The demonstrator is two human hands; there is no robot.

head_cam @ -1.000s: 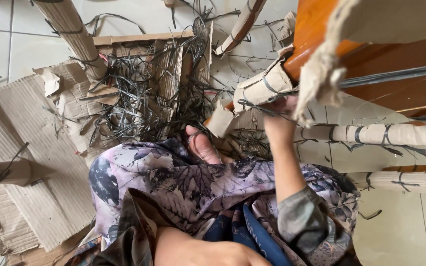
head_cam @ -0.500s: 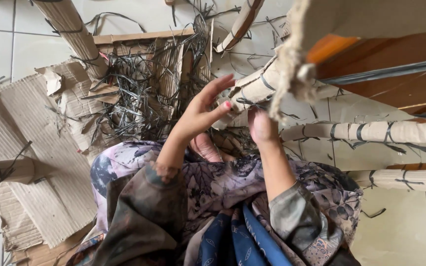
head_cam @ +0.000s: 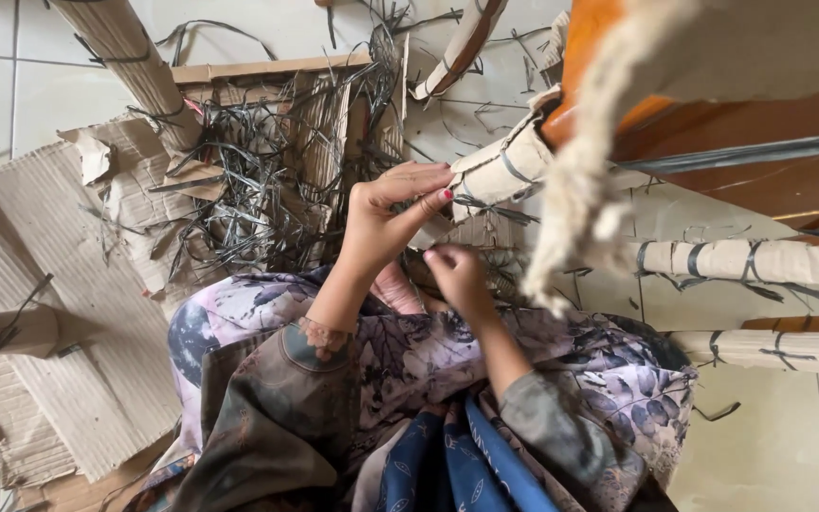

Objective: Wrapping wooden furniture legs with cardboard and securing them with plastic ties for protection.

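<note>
head view, close, straight down

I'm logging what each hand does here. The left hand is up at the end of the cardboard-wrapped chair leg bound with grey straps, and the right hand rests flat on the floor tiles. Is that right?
Not quite. In the head view the left hand is indeed at the end of the wrapped chair leg, but the right hand is not on the floor tiles; it is raised just below the left hand, fingers pinched together.
</note>
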